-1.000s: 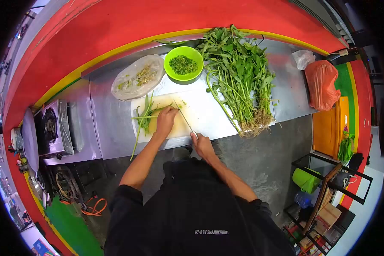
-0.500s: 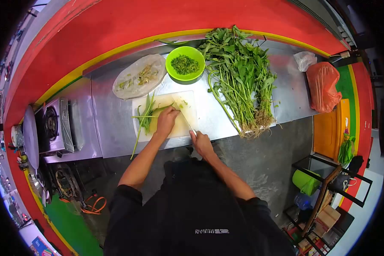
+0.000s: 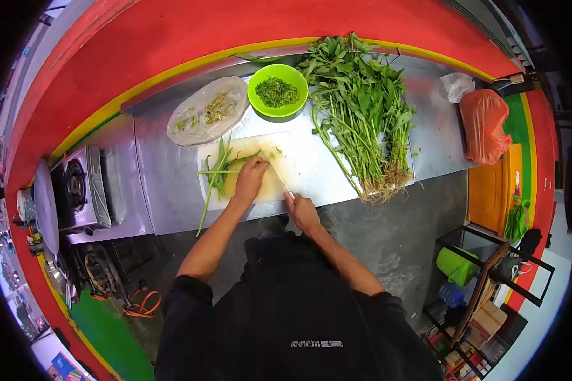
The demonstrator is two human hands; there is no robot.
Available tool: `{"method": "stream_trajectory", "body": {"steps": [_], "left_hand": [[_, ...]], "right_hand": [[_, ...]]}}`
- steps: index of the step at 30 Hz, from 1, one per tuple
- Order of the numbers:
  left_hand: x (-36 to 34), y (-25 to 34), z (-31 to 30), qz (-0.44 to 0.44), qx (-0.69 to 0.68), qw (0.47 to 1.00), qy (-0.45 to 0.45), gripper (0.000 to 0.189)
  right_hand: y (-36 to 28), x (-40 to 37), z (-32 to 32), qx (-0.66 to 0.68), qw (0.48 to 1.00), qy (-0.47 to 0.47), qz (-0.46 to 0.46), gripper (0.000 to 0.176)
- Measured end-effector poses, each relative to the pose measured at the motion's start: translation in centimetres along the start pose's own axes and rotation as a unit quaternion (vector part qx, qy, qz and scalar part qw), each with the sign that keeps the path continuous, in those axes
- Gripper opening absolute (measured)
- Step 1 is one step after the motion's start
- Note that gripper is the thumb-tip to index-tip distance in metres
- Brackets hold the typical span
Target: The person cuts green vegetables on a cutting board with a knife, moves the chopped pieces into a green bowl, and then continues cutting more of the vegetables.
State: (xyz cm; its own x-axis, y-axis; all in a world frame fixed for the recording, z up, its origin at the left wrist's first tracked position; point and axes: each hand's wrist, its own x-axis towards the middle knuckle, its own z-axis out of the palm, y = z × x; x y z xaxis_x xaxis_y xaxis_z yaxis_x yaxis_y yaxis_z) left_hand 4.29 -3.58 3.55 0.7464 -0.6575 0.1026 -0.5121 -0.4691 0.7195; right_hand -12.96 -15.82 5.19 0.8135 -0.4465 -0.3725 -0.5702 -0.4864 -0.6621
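A white cutting board (image 3: 280,184) lies on the steel counter in front of me. My left hand (image 3: 251,178) presses green stalks (image 3: 220,169) onto the board, its fingers closed round their right end; leaves and stems stick out on its left side. In my right hand (image 3: 303,211) is the handle of a knife (image 3: 282,182), whose blade slants up and left to the stalk end by my left fingertips. Small chopped green bits (image 3: 275,152) lie on the board beyond the blade. Behind the board stands a lime-green bowl (image 3: 258,108) with chopped greens in it.
Left of the bowl lies a clear plastic bag (image 3: 194,130) with root trimmings. A large bunch of leafy greens (image 3: 362,108) with roots covers the counter at right. Further right sits a red plastic bag (image 3: 483,124). A gas stove (image 3: 86,184) stands at far left.
The view has shifted very slightly. Both hands stay almost in place, the left still on the stalks and the right still on the knife.
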Motion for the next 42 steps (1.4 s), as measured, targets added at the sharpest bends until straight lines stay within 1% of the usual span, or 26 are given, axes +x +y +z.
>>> {"method": "stream_trajectory", "body": {"steps": [4, 7, 9, 10, 12, 13, 15, 18, 22, 24, 25, 27, 29, 31, 33, 37, 42], "left_hand": [[-0.3, 0.0, -0.4, 0.017, 0.050, 0.999, -0.002, 0.016], [-0.1, -0.1, -0.3, 0.011, 0.014, 1.000, -0.003, 0.018], [0.0, -0.2, -0.2, 0.000, 0.013, 1.000, 0.011, 0.019], [0.1, -0.2, -0.1, 0.000, 0.012, 1.000, 0.009, 0.019], [0.1, -0.3, -0.3, 0.016, 0.009, 1.000, 0.009, 0.020], [0.2, -0.3, -0.4, 0.016, 0.010, 1.000, 0.008, 0.020], [0.2, -0.2, -0.7, 0.017, 0.021, 1.000, -0.009, 0.020], [0.2, 0.2, -1.1, 0.026, 0.030, 0.999, -0.015, 0.021], [-0.1, 0.0, -1.0, 0.019, 0.016, 1.000, -0.019, 0.021], [-0.1, -0.2, -0.8, 0.026, 0.012, 1.000, 0.008, 0.020], [-0.1, -0.2, -0.7, 0.026, 0.011, 1.000, 0.007, 0.020], [0.0, -0.2, -0.7, 0.024, 0.010, 1.000, 0.010, 0.017], [0.0, -0.2, -0.8, 0.025, 0.011, 1.000, 0.009, 0.016], [0.1, -0.2, -0.9, 0.026, 0.013, 1.000, 0.009, 0.015], [0.1, -0.2, -1.0, 0.033, 0.026, 0.999, -0.001, 0.015], [-0.1, -0.1, -1.3, 0.040, 0.040, 0.998, -0.008, 0.015], [0.0, -0.4, -0.8, 0.028, 0.030, 0.999, 0.011, 0.013]], "right_hand": [[-0.6, 1.0, 0.2, 0.008, 1.000, -0.005, -0.007, 0.052], [-0.4, 0.6, -0.1, 0.025, 1.000, -0.013, -0.005, 0.052], [-0.2, 0.0, -0.2, 0.035, 0.999, -0.006, -0.028, 0.053], [-0.2, 0.0, -0.3, 0.035, 0.999, -0.006, -0.025, 0.053], [-0.1, -0.1, -0.3, 0.028, 0.998, -0.042, 0.021, 0.056], [-0.1, 0.0, -0.2, 0.029, 0.998, -0.043, 0.022, 0.056], [-0.2, 0.1, 0.2, 0.012, 1.000, -0.015, 0.019, 0.053], [-0.6, 0.9, 0.6, 0.005, 1.000, 0.002, 0.007, 0.052], [-1.3, 1.2, 0.1, 0.034, 0.999, 0.002, -0.006, 0.050], [-1.3, 0.6, -0.1, 0.023, 0.999, -0.018, 0.013, 0.049], [-1.2, 0.3, -0.1, 0.023, 0.999, -0.018, 0.015, 0.049], [-0.7, -0.1, 0.3, 0.046, 0.999, -0.006, 0.008, 0.049], [-0.2, -0.1, 1.0, 0.042, 0.999, -0.008, 0.011, 0.050], [-0.4, -0.1, 0.9, 0.037, 0.999, -0.008, 0.013, 0.052], [-0.7, 0.4, 0.9, 0.024, 1.000, 0.009, 0.008, 0.049], [-1.5, 1.3, 0.9, 0.027, 0.999, 0.013, -0.011, 0.050], [-1.4, 0.3, 0.4, 0.031, 0.999, -0.008, 0.019, 0.051]]}}
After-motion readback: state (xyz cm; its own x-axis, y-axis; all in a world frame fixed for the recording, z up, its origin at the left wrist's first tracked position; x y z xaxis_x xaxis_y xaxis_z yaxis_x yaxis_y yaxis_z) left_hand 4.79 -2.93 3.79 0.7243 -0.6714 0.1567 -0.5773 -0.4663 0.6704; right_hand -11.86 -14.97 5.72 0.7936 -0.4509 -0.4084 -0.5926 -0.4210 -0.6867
